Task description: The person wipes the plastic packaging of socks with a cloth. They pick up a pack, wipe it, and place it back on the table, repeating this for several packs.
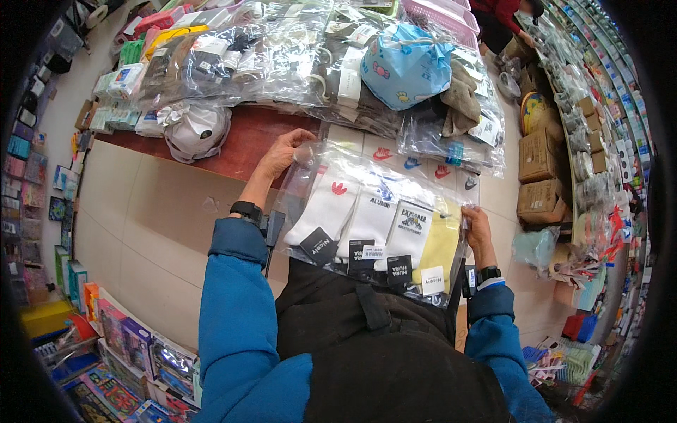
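A clear plastic bag of socks (378,227) hangs tilted in front of my body, held by both hands. Inside lie several white socks and a yellow sock (441,243), side by side, with dark and white tags at their lower ends. My left hand (288,153) grips the bag's upper left corner. My right hand (477,224) pinches its right edge. Just beyond the bag, more packed white socks with red, blue and black logos (412,161) lie at the table's near edge, partly hidden by the bag.
The red-brown table (254,143) bears piled sock packs (285,58), a light blue drawstring bag (407,66) and a white bundle in plastic (195,129). Cardboard boxes (539,158) and stocked shelves stand at the right; boxed goods (127,338) are at lower left. Another person (497,21) is at the upper right.
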The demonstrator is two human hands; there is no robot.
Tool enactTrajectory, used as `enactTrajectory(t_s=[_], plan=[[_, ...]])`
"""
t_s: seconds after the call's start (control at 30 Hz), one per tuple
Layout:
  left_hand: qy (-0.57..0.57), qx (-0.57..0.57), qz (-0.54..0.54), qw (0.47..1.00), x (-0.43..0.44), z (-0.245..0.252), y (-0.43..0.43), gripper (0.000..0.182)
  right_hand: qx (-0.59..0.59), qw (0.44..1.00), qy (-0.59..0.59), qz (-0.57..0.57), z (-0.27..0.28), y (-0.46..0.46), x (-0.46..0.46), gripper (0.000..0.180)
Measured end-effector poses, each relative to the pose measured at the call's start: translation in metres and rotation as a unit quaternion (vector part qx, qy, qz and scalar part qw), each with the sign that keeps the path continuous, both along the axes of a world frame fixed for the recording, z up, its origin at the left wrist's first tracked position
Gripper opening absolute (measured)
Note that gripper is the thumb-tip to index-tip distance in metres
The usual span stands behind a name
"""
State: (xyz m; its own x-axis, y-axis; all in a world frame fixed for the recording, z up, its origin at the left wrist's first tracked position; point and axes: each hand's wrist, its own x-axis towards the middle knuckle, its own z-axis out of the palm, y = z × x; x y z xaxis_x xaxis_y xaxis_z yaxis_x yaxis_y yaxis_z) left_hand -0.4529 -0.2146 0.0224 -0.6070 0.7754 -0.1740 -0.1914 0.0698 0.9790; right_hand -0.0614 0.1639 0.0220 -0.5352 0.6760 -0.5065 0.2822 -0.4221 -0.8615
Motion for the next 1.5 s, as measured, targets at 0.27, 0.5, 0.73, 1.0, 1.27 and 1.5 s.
enactTrajectory(t_s=[0.27,0.5,0.73,1.0,1.27,1.5], plan=[[0.006,-0.033,0.038,0.999,0.007,-0.006,0.013,0.029,0.016,1.000,0.001,-0.006,-0.003,0.001,0.002,0.012],[-0.021,0.016,0.052,0.998,0.012,-0.009,0.007,0.027,0.003,1.000,0.015,-0.002,-0.003,0.002,0.003,0.013],[-0.015,0.070,0.053,0.996,0.007,-0.026,0.004,0.009,0.009,1.000,0.002,-0.008,-0.006,0.004,0.004,0.011],[0.016,0.001,0.023,1.000,0.003,-0.016,-0.002,0.017,0.006,1.000,0.010,-0.013,0.003,-0.004,0.004,0.015],[0.038,-0.071,0.080,0.994,0.013,-0.009,0.004,0.028,0.023,0.999,0.027,-0.036,0.004,-0.011,0.000,0.015],[-0.106,-0.132,0.063,0.984,0.003,-0.022,0.001,0.012,0.035,0.999,0.028,-0.031,0.004,-0.014,-0.001,0.017]])
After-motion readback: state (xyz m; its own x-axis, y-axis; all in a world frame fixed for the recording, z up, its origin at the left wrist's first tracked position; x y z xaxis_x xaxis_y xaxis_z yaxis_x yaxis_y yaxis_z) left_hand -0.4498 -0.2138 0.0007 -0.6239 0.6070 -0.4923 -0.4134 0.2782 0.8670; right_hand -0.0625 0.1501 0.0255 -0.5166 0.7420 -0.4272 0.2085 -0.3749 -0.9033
